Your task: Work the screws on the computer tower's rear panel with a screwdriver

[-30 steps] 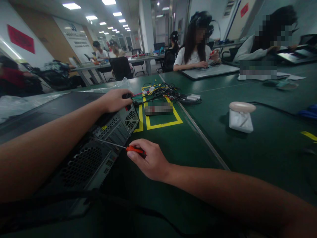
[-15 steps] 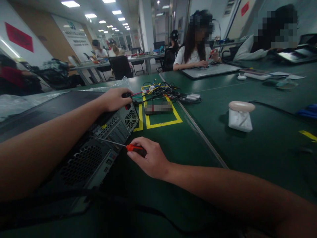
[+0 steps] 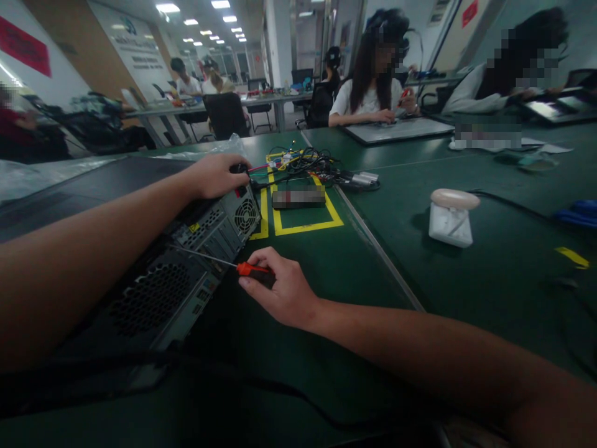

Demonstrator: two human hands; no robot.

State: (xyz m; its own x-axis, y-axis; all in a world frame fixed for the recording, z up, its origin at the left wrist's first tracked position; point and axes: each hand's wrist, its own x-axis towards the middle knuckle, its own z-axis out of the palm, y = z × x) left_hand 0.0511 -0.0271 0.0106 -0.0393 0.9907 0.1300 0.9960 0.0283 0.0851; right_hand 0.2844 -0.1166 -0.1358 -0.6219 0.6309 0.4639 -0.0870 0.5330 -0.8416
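Computer case [image 3: 156, 298] on green worktop [image 3: 373, 280]: black shell [image 3: 93, 180], grey rear panel [image 3: 205, 239], round fan grille [image 3: 245, 216]. Red-and-black screwdriver [image 3: 254, 272]: right hand [image 3: 286, 289] grips it. Left hand [image 3: 217, 176]: at case's far corner, grip unclear.

black computer case [image 3: 163, 295] on green table [image 3: 392, 239], orange-and-black screwdriver [image 3: 252, 271], shaft angled to its rear

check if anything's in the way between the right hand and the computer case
Only the screwdriver in the right hand spans the gap, its shaft reaching the back of the computer case; nothing else visible stands between.
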